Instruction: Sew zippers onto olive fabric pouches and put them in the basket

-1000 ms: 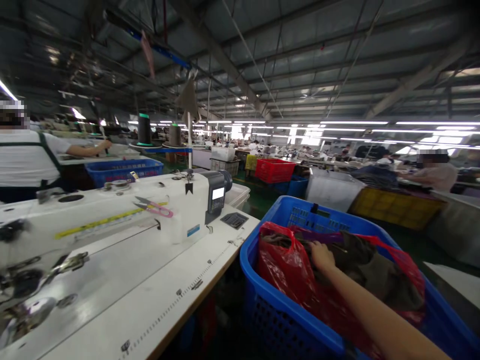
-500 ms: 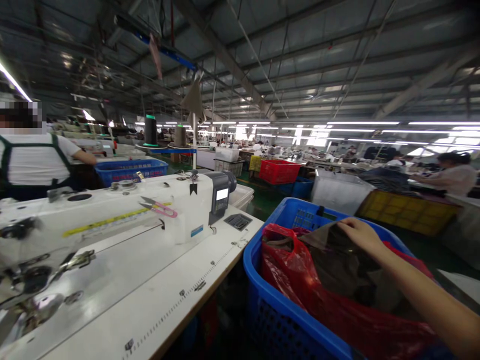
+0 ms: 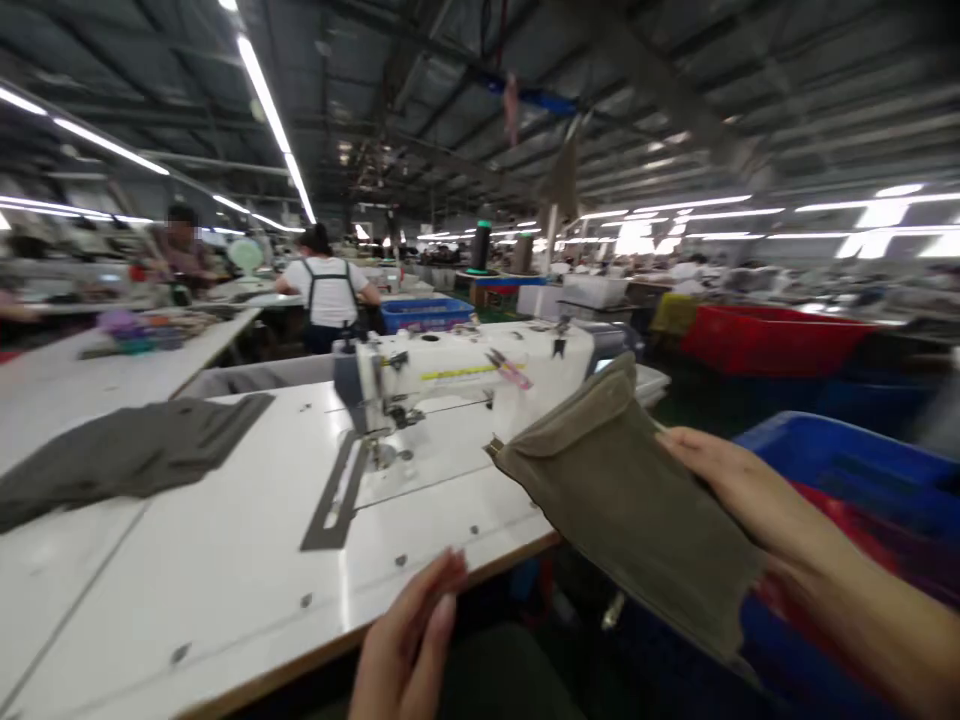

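Observation:
A piece of olive-green fabric (image 3: 622, 500) with a folded upper edge hangs from my right hand (image 3: 712, 470), whose fingers are closed on its right side. At the fabric's left corner is a small brass-coloured bit (image 3: 493, 446), too blurred to name. My left hand (image 3: 412, 640) is at the table's front edge, holding nothing, with thumb and fingers apart. In front of both hands stands a white sewing machine (image 3: 480, 390) on a white table (image 3: 247, 580). A dark grey strip with a slot (image 3: 311, 537) lies by its needle area.
Pink-handled snips (image 3: 517, 376) rest on the machine. Dark grey fabric (image 3: 127, 450) lies on the table's left. A blue basket (image 3: 847, 440) with red plastic stands at right. A co-worker (image 3: 330, 290) sits beyond, near another blue basket (image 3: 427, 313).
The view has swung left. My right hand has brought the olive fabric out of the blue basket and over the table's right edge. My left hand has come into view.

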Available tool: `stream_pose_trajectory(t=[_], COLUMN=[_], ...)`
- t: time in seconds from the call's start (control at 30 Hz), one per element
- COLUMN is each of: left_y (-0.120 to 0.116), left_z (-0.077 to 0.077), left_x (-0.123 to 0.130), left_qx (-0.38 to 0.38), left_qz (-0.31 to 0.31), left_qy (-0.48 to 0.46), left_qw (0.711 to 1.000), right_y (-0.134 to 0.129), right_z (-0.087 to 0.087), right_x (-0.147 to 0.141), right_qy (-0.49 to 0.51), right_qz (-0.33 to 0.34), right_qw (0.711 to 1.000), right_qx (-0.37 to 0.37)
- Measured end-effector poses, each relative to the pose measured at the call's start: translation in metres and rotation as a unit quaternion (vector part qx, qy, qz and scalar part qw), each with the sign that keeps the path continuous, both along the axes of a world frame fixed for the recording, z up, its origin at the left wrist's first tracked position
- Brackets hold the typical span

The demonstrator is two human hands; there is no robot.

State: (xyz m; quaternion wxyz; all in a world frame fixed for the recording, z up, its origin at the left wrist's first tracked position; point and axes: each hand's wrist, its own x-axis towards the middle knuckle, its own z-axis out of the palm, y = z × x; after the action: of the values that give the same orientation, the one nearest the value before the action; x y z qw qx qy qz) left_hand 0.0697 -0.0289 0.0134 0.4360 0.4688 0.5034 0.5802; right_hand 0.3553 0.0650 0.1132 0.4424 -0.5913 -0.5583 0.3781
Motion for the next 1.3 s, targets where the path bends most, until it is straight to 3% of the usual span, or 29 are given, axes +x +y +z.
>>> stream_pose_trajectory(t=[0.03, 0.1, 0.17, 0.27, 0.33, 0.37, 0.5, 0.63, 0.73, 0.93, 1.07, 1.2, 1.3], left_y=[-0.001, 0.000, 0.002, 0.000, -0.004, -0.006, -0.012, -0.014, -0.014, -0.010, -0.011, -0.019, -0.025], left_z=[0.002, 0.003, -0.002, -0.014, -0.019, -0.021, -0.019, -0.015, -0.016, -0.021, -0.028, -0.030, -0.029], left_x=[0.002, 0.004, -0.001, -0.012, -0.018, -0.020, -0.023, -0.022, -0.019, -0.020, -0.025, -0.033, -0.036], left_qx=[-0.024, -0.055, -0.059, -0.070, -0.075, -0.077, -0.097, -0.098, -0.107, -0.130, -0.158, -0.180, -0.192], left_qz=[-0.027, -0.060, -0.035, 0.014, 0.019, 0.015, -0.003, 0.002, 0.007, 0.043, 0.040, 0.038, 0.039], left_qy=[-0.072, -0.172, -0.209, -0.263, -0.299, -0.317, -0.369, -0.348, -0.308, -0.226, -0.230, -0.218, -0.209], left_qw=[0.997, 0.982, 0.976, 0.962, 0.951, 0.945, 0.924, 0.932, 0.945, 0.964, 0.959, 0.958, 0.958], right_y=[0.004, 0.009, 0.010, 0.011, 0.012, 0.013, 0.015, 0.012, 0.010, 0.009, 0.022, 0.035, 0.033], right_z=[-0.020, -0.059, -0.092, -0.125, -0.136, -0.140, -0.140, -0.129, -0.123, -0.109, -0.099, -0.105, -0.112], right_x=[-0.026, -0.072, -0.107, -0.136, -0.144, -0.146, -0.151, -0.151, -0.152, -0.148, -0.137, -0.135, -0.142], right_qy=[0.032, 0.005, -0.094, -0.280, -0.372, -0.402, -0.383, -0.257, -0.202, -0.190, -0.225, -0.246, -0.253], right_qz=[0.039, 0.090, 0.107, 0.085, 0.083, 0.090, 0.140, 0.139, 0.124, 0.130, 0.071, 0.116, 0.108], right_qw=[0.998, 0.996, 0.985, 0.905, 0.858, 0.848, 0.862, 0.935, 0.964, 0.970, 0.968, 0.960, 0.959], right_qx=[-0.023, -0.014, 0.096, 0.309, 0.344, 0.333, 0.301, 0.203, 0.119, 0.076, 0.085, 0.072, 0.074])
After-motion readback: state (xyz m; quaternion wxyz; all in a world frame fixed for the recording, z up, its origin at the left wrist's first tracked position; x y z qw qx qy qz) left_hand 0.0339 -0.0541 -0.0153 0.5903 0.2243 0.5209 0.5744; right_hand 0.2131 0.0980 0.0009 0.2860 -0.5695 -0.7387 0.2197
